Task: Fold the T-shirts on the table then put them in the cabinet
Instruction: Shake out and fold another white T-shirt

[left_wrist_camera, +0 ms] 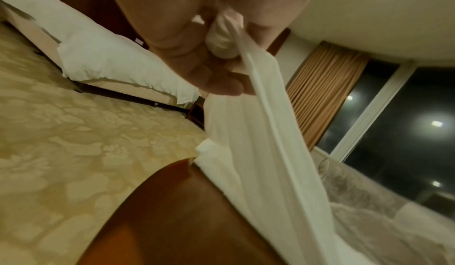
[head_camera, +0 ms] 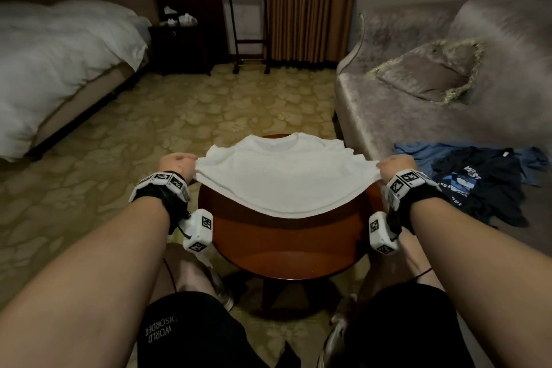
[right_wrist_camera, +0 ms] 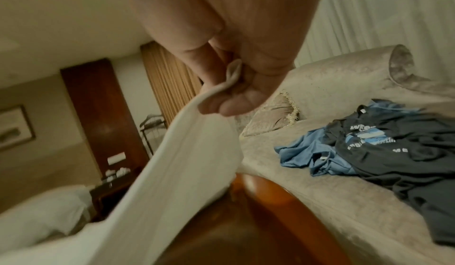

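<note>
A white T-shirt is stretched over the round wooden table, its collar at the far side. My left hand grips the shirt's near left corner, and my right hand grips the near right corner. The near hem hangs lifted above the tabletop between them. In the left wrist view the white T-shirt is bunched inside my curled fingers. In the right wrist view my fingers pinch the white T-shirt by its edge.
A dark printed T-shirt and a blue T-shirt lie crumpled on the grey sofa to the right, beside a cushion. A bed stands at left, a nightstand and a rack beyond on the patterned carpet.
</note>
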A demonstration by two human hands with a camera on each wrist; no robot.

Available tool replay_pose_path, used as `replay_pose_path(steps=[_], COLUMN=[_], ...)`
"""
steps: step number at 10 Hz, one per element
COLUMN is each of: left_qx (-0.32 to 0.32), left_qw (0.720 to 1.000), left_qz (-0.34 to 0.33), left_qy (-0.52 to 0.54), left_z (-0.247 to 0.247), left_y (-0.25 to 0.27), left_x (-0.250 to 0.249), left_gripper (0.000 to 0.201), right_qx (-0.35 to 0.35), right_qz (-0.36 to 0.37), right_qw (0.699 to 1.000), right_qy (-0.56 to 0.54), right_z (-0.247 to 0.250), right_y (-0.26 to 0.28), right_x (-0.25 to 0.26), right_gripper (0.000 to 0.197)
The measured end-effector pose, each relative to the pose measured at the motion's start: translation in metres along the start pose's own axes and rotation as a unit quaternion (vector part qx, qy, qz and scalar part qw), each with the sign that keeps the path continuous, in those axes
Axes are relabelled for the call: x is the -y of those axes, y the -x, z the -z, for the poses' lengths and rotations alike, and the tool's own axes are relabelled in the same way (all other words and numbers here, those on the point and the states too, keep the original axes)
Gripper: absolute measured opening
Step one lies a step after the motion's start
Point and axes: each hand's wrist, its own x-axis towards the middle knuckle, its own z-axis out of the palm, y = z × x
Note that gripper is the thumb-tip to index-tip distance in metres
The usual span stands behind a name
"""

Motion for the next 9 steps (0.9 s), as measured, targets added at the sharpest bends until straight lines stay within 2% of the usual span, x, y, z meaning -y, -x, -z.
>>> replay_pose_path(steps=[1,2,3,4,5,6,7,8,9], left_qx=[-0.018,-0.021,-0.003,-0.010,-0.056,-0.069,-0.094,-0.080,-0.078], left_qw=[0.998,0.987,0.993,0.991,0.981,0.986,0.979,0.976,0.974], left_qz=[-0.018,-0.014,-0.100,-0.093,-0.124,-0.137,-0.158,-0.142,-0.125], left_qy=[0.062,0.161,-0.068,0.098,0.136,0.068,-0.093,-0.148,-0.172], left_z=[0.007,0.020,0.039,0.043,0.045,0.054,0.062,0.064,0.062], left_y=[0.020,0.048,0.093,0.101,0.099,0.100,0.096,0.094,0.091], left_x=[-0.032,-0.063,-0.097,-0.109,-0.113,-0.117,-0.114,-0.111,-0.107], left_gripper=[0.020,0.026,0.032,0.029,0.031,0.016,0.031,0.048,0.053], right_qx=[-0.023,-0.045,-0.036,-0.050,-0.101,-0.123,-0.167,-0.166,-0.177], right_qz=[0.019,0.022,0.061,0.092,0.076,0.071,0.062,0.061,0.045], right_qw=[0.987,0.948,0.922,0.902,0.875,0.873,0.898,0.906,0.920], right_qy=[-0.157,-0.314,-0.380,-0.418,-0.467,-0.466,-0.402,-0.384,-0.346], right_z=[0.024,0.053,0.080,0.099,0.109,0.119,0.125,0.125,0.122], right_y=[0.006,0.023,0.034,0.042,0.040,0.052,0.053,0.046,0.037], right_x=[0.005,0.008,0.012,0.013,0.008,0.007,0.000,-0.004,-0.001], right_gripper=[0.037,0.033,0.037,0.039,0.031,0.017,0.020,0.030,0.038])
